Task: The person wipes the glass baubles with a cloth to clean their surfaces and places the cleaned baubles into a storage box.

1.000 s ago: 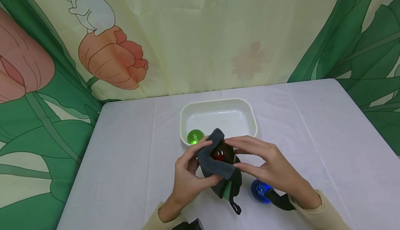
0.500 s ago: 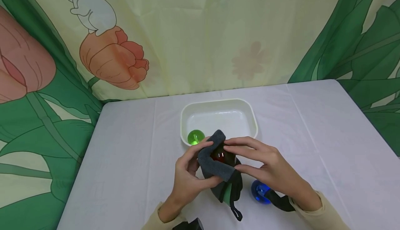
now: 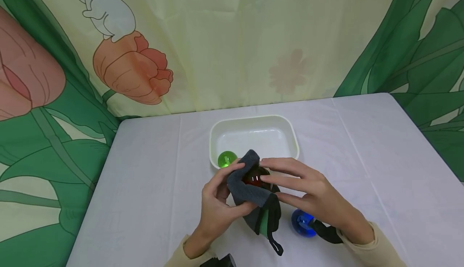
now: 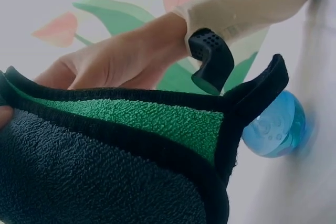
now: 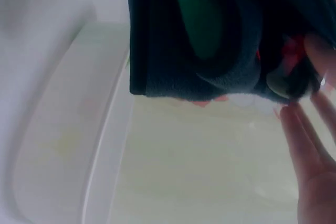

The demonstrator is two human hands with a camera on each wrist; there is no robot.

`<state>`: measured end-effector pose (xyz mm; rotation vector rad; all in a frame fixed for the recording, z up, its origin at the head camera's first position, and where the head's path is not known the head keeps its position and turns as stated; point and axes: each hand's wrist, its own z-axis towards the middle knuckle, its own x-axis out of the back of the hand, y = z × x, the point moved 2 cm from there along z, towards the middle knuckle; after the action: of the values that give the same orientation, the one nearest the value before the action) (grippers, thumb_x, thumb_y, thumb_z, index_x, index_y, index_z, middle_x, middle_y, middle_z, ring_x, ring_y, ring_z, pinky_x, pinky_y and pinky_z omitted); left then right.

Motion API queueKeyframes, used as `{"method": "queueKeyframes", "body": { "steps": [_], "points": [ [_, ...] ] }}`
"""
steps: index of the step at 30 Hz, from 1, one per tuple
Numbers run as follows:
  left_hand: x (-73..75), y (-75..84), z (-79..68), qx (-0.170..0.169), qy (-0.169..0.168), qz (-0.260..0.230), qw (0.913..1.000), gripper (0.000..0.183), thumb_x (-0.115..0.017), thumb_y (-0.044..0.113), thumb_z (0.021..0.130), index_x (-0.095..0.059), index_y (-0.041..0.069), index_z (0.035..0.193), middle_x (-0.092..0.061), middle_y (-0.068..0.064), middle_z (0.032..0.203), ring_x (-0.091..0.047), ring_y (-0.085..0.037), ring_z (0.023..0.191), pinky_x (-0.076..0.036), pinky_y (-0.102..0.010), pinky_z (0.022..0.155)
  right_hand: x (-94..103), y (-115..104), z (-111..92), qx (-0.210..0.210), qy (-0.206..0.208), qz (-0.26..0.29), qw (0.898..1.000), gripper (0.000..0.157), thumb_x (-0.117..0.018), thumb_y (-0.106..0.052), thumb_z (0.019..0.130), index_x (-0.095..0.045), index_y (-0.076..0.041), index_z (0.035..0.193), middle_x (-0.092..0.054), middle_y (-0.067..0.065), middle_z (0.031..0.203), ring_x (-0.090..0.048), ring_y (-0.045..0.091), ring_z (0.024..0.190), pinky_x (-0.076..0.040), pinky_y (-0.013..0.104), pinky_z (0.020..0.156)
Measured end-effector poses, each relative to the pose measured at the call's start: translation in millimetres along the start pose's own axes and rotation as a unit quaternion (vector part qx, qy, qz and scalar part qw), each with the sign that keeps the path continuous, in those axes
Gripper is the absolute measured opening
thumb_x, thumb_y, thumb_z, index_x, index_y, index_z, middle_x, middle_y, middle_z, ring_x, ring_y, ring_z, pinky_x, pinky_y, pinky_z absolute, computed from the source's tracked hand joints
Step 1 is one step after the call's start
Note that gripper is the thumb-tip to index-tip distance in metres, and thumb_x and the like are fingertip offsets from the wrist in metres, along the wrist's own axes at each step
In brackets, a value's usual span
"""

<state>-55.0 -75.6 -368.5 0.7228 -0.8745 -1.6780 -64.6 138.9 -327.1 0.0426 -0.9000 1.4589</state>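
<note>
In the head view my left hand (image 3: 221,210) grips a dark grey cloth (image 3: 250,190) with black edging, a green reverse side and a hanging loop. A dark red, glossy ball (image 3: 255,176) sits in the cloth's fold, its lower part wrapped and hidden. My right hand (image 3: 308,184) holds the ball from the right, fingers on its exposed side and thumb by the cloth's edge. The cloth (image 4: 105,156) fills much of the left wrist view. Fingers (image 5: 302,135) touch near the ball in the blurry right wrist view.
A white tray (image 3: 253,118) stands behind the hands, with a clear green ball (image 3: 226,159) in its near left corner. A clear blue ball (image 3: 302,222) lies on the white-covered table (image 3: 145,186) under my right wrist. A printed curtain (image 3: 224,45) hangs behind.
My right fingers have shifted over the ball, one now lying further across its front. The thumb has slid slightly right. The cloth and ball tilt slightly; the left hand stays nearly still.
</note>
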Motion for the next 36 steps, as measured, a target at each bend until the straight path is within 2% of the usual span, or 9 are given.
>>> {"method": "queueKeyframes", "body": {
  "steps": [3, 5, 12, 15, 18, 22, 26, 30, 36],
  "points": [
    [-0.1, 0.3, -0.2, 0.002, -0.003, 0.0, 1.0, 0.067, -0.076, -0.019, 0.068, -0.053, -0.009, 0.13, -0.056, -0.031, 0.133, -0.058, -0.03, 0.126, -0.053, -0.035, 0.098, -2.0, 0.2, 1.6, 0.043, 0.002, -0.003, 0.999, 0.028, -0.058, -0.018, 0.101, -0.069, -0.002, 0.121, -0.06, 0.018, 0.133, -0.055, 0.024, 0.128, -0.044, 0.024, 0.107],
    [-0.2, 0.4, -0.2, 0.003, -0.007, 0.0, 1.0, 0.067, -0.077, -0.019, 0.068, -0.053, -0.008, 0.13, -0.055, -0.031, 0.134, -0.059, -0.03, 0.125, -0.054, -0.034, 0.097, -3.0, 0.5, 1.4, 0.047, 0.002, -0.004, 0.999, 0.027, -0.057, -0.017, 0.101, -0.07, -0.003, 0.121, -0.061, 0.019, 0.132, -0.057, 0.025, 0.126, -0.044, 0.024, 0.108],
    [-0.4, -0.4, -0.1, 0.006, -0.019, 0.005, 0.9998, 0.069, -0.078, -0.016, 0.069, -0.052, -0.007, 0.133, -0.056, -0.03, 0.134, -0.059, -0.029, 0.124, -0.054, -0.035, 0.097, -2.6, 1.2, -3.1, -0.024, 0.012, 0.007, 1.0, 0.038, -0.062, -0.026, 0.098, -0.067, -0.001, 0.125, -0.064, 0.017, 0.128, -0.062, 0.019, 0.121, -0.052, 0.017, 0.093],
    [-0.4, -0.7, -0.6, 0.005, -0.022, 0.007, 0.9997, 0.069, -0.078, -0.014, 0.07, -0.051, -0.007, 0.133, -0.056, -0.03, 0.133, -0.059, -0.03, 0.125, -0.053, -0.036, 0.098, -2.3, 1.7, -4.5, -0.041, 0.018, 0.018, 0.999, 0.042, -0.065, -0.027, 0.096, -0.065, 0.001, 0.127, -0.065, 0.016, 0.127, -0.063, 0.017, 0.12, -0.052, 0.018, 0.093],
    [-0.4, -1.5, -0.5, 0.011, -0.019, 0.005, 0.9998, 0.068, -0.077, -0.015, 0.07, -0.052, -0.007, 0.133, -0.057, -0.029, 0.133, -0.058, -0.03, 0.125, -0.053, -0.036, 0.098, -0.8, 1.8, -4.4, -0.048, 0.001, 0.014, 0.999, 0.044, -0.063, -0.03, 0.096, -0.064, 0.0, 0.129, -0.064, 0.015, 0.129, -0.062, 0.018, 0.121, -0.051, 0.018, 0.094],
    [-0.7, -2.4, -0.8, 0.012, -0.005, 0.002, 0.9999, 0.068, -0.076, -0.017, 0.07, -0.052, -0.008, 0.132, -0.057, -0.03, 0.131, -0.061, -0.027, 0.122, -0.054, -0.035, 0.096, 3.2, -2.4, 0.2, -0.007, -0.026, -0.05, 0.998, 0.039, -0.055, -0.031, 0.101, -0.066, -0.004, 0.128, -0.062, 0.014, 0.132, -0.059, 0.021, 0.124, -0.047, 0.019, 0.101],
    [-1.3, -2.9, -1.7, 0.016, 0.006, -0.005, 0.9998, 0.068, -0.075, -0.018, 0.069, -0.052, -0.008, 0.132, -0.055, -0.03, 0.132, -0.063, -0.025, 0.119, -0.055, -0.034, 0.095, 3.6, -8.4, 3.3, 0.04, -0.042, -0.108, 0.992, 0.036, -0.046, -0.028, 0.106, -0.067, -0.008, 0.128, -0.061, 0.013, 0.133, -0.057, 0.024, 0.125, -0.041, 0.022, 0.107],
    [-2.3, -3.1, -2.8, 0.025, 0.006, -0.007, 0.9996, 0.067, -0.076, -0.018, 0.07, -0.053, -0.008, 0.132, -0.054, -0.03, 0.133, -0.063, -0.025, 0.119, -0.054, -0.035, 0.096, 2.4, -8.6, 2.3, 0.032, -0.052, -0.113, 0.992, 0.037, -0.041, -0.027, 0.107, -0.066, -0.01, 0.128, -0.06, 0.012, 0.134, -0.058, 0.023, 0.124, -0.043, 0.021, 0.106],
    [-1.8, -2.2, -1.7, 0.029, -0.005, 0.007, 0.9996, 0.07, -0.077, -0.014, 0.071, -0.051, -0.005, 0.135, -0.055, -0.028, 0.135, -0.063, -0.026, 0.119, -0.055, -0.034, 0.095, 0.4, -4.3, 1.5, -0.001, -0.027, -0.081, 0.996, 0.038, -0.05, -0.03, 0.104, -0.067, -0.006, 0.127, -0.061, 0.014, 0.129, -0.063, 0.023, 0.114, -0.052, 0.018, 0.094]
  ]
}}
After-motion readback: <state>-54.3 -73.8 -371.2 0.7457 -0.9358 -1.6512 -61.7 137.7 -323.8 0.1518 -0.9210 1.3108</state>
